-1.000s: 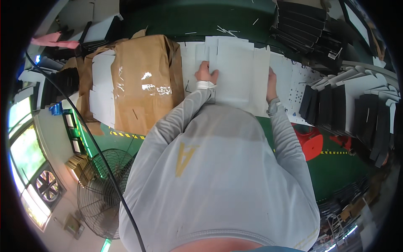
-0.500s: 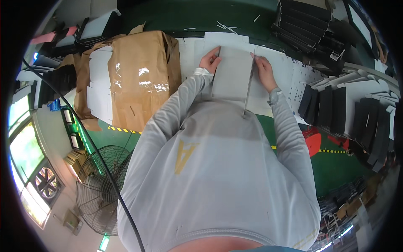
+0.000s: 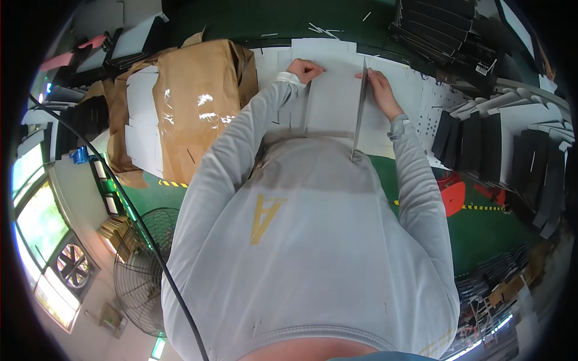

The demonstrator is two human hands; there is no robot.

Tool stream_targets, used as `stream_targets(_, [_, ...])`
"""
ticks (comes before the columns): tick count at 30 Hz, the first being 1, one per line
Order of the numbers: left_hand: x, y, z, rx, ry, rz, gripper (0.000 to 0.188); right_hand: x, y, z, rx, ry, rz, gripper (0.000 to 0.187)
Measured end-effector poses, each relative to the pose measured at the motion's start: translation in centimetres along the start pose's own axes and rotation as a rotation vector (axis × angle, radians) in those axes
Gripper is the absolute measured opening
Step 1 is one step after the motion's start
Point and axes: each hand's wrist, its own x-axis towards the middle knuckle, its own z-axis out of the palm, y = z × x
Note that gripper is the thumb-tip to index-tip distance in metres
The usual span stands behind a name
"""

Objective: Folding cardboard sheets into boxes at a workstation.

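A pale grey cardboard piece [image 3: 333, 102] lies on the white work surface close against my body. Its right side flap [image 3: 361, 108] stands up almost edge-on, running from the far end to my shirt. My left hand [image 3: 306, 70] is at the far left corner of the piece, fingers curled together with the tips at its edge. Beyond the upright flap, my right hand [image 3: 380, 90] has its fingers closed against the flap's far end; one fingertip shows on the inner side. The palms of both hands are partly hidden.
A parcel in brown paper [image 3: 198, 108] sits on the left beside white sheets [image 3: 142, 120]. Black and white folded boards [image 3: 490, 141] are lined up on the right, with stacked black boxes [image 3: 436, 30] behind. Paper strips [image 3: 323, 30] lie at the back. A fan [image 3: 144, 271] stands lower left.
My left hand has turned inward over the far left corner, its fingers now curled. My right hand stays at the right flap, which now stands more edge-on. The view has shifted slightly.
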Motion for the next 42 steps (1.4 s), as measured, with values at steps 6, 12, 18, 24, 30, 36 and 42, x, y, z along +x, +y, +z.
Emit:
stream_targets(6, [2.8,0.9,-2.3,0.509,0.022,0.228,0.058,-0.5,-1.3,1.0,0.077,0.223,-0.12,0.047])
stream_targets(12, [5.4,2.1,-3.9,0.477,-0.273,0.105,0.078,-0.1,-0.5,0.7,0.143,0.158,0.005,0.049])
stream_targets(18, [5.2,4.7,-4.4,0.609,-0.346,0.046,0.075,0.7,1.7,0.8,0.181,0.168,0.081,0.052])
stream_targets(24, [5.1,5.3,-4.6,0.726,-0.247,0.053,0.07,0.5,1.1,0.9,0.172,0.172,0.062,0.052])
stream_targets(30, [2.8,4.0,-3.8,0.204,-0.249,0.119,0.045,0.2,-0.7,0.8,0.424,0.283,0.151,0.049])
stream_targets(36, [-2.9,4.5,-0.1,0.887,-0.021,0.599,0.034,1.5,-3.6,0.9,0.911,0.213,0.04,0.068])
stream_targets(42, [-1.4,4.2,-0.9,0.415,-0.089,0.186,0.031,1.8,-4.1,1.4,0.653,0.15,-0.038,0.064])
